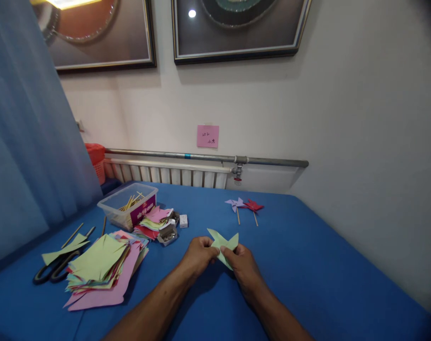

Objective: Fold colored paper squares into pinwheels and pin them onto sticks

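Note:
Between my two hands is a pale green paper pinwheel (224,242), its points folded in toward the middle. My left hand (200,253) pinches its left side, with the thumb near the centre. On the right side my right hand (244,265) grips it, thumb pressed at the middle. Whether a pin is under the thumbs is hidden. Farther back on the blue table lie a lilac pinwheel (235,204) and a red pinwheel (252,205), each on a thin wooden stick.
At left lies a stack of coloured paper (98,260) beside black-handled scissors (57,267). Behind it stand a clear plastic box (128,206) of sticks, a small box of pins (167,235), and a white small box (183,221). A radiator (169,173) lines the wall.

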Available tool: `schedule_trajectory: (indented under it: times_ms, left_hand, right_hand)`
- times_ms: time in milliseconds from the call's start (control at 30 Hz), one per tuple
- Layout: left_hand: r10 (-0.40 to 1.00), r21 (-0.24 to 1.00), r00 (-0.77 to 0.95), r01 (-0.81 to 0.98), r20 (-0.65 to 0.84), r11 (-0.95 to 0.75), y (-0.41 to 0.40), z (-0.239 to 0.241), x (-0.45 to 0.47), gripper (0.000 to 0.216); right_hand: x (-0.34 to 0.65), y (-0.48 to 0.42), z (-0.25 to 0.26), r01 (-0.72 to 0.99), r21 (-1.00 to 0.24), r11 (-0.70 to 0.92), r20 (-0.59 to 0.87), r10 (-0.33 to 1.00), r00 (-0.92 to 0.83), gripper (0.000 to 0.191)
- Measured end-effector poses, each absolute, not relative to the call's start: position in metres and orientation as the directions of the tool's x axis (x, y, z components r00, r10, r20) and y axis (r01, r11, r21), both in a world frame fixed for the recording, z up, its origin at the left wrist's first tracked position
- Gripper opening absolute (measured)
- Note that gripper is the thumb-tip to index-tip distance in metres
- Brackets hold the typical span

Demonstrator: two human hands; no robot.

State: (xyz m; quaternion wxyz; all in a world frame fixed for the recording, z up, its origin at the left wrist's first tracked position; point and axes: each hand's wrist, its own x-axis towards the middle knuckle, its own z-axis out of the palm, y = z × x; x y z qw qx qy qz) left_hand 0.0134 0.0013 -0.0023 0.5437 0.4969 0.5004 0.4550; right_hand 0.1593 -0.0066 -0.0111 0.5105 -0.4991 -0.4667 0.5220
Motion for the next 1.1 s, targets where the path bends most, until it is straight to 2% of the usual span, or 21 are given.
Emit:
schedule_trajectory:
  times_ms: [167, 400, 833, 1100]
  left_hand:
    - [0.992, 0.993, 0.053, 0.011, -0.116, 0.116, 0.0009, 0.0011, 0.0134, 0.021]
    - [0.995, 0.995, 0.062, -0.053, -0.078, 0.081, 0.0023, 0.0001, 0.0129, 0.024]
    - [0.996, 1.000, 0.092, -0.017, -0.005, 0.006, 0.0003, 0.0002, 0.0121, 0.013]
    - [0.997, 0.999, 0.074, -0.033, -0.035, 0.038, 0.0008, 0.0011, 0.0146, 0.013]
  right_hand:
    - [0.1606, -0.0051, -0.0125, -0.014, -0.999, -0.041, -0.041, 0.999, 0.002, 0.042]
    - [0.1614, -0.0067, -0.0143, -0.048, -0.999, -0.021, -0.018, 0.999, -0.049, 0.042]
    - [0.1587, -0.0115, -0.0078, -0.061, -0.998, -0.015, -0.012, 0.998, -0.055, 0.037]
    - [0.1587, -0.0080, -0.0083, -0.041, -0.999, -0.019, -0.018, 0.999, -0.027, 0.041]
